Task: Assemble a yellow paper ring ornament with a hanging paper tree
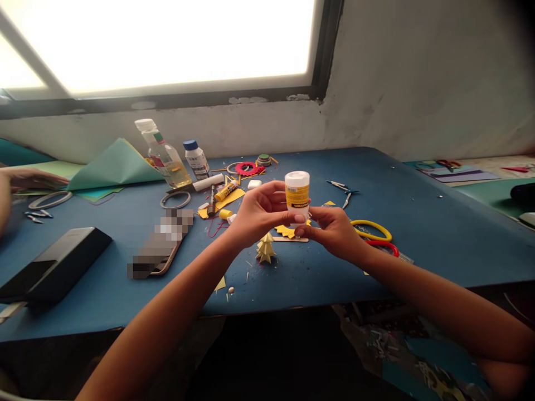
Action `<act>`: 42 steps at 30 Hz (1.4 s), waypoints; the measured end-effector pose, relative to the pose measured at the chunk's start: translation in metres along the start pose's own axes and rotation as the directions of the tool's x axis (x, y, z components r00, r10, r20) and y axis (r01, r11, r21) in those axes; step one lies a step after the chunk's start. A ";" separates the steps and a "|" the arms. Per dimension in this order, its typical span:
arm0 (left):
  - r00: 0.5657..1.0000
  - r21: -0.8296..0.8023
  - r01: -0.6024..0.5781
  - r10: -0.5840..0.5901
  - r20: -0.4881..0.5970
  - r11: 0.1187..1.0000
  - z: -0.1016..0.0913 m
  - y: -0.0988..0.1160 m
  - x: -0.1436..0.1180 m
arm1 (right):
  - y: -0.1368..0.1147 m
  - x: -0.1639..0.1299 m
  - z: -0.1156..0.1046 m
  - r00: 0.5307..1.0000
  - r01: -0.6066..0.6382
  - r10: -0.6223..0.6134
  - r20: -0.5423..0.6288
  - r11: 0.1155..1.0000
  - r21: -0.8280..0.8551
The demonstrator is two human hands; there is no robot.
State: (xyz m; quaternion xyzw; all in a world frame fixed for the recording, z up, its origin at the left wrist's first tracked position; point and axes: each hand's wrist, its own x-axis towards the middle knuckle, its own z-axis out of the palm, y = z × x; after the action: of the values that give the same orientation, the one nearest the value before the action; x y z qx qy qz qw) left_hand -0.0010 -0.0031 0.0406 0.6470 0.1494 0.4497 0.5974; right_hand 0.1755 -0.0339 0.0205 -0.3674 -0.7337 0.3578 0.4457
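A small white bottle (297, 192) with a yellow label and a white cap is raised over the blue table. My left hand (264, 210) wraps round it from the left, thumb across its lower front. From the right, my right hand (334, 229) pinches the bottle's lower end between thumb and fingers. Below and left of the bottle stands a small pale-yellow folded paper tree (266, 249). Behind the hands lie yellow cut-paper pieces (288, 230) and a flat wooden stick (292, 239), both partly hidden.
Left on the blue table (317, 284) are a phone (167, 245), a black box (54, 264) and a tape ring (175, 199). Bottles (165, 156) stand behind. Yellow-handled scissors (371, 228) and compasses (345, 190) lie right. Another person's hand (33, 179) rests at far left.
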 end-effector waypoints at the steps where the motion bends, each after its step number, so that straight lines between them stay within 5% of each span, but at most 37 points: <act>1: 1.000 0.003 -0.013 0.013 0.000 1.000 0.000 -0.001 0.000 | -0.002 0.000 0.000 1.000 0.003 -0.004 -0.021 1.000 -0.028; 8: 0.995 0.047 -0.056 0.060 -0.083 0.997 0.004 -0.005 0.001 | -0.009 -0.002 0.001 0.994 -0.006 -0.012 -0.111 0.988 -0.157; 17: 0.992 0.005 0.059 -0.059 0.109 0.998 -0.001 0.004 -0.002 | 0.001 -0.001 -0.003 1.000 -0.009 0.009 -0.002 1.000 -0.013; 26: 0.999 -0.012 -0.018 0.017 -0.050 1.000 0.003 0.001 -0.001 | -0.006 -0.003 -0.001 0.997 0.051 -0.061 -0.057 0.985 -0.166; 42: 0.996 -0.023 -0.015 0.013 -0.091 1.000 0.002 0.001 -0.002 | -0.003 -0.004 0.002 0.985 0.132 -0.153 -0.079 0.965 -0.225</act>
State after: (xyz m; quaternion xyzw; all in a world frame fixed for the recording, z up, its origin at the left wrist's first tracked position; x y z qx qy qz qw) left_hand -0.0005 -0.0060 0.0413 0.6200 0.1666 0.4844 0.5944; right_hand 0.1746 -0.0387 0.0208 -0.3773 -0.7709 0.2237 0.4618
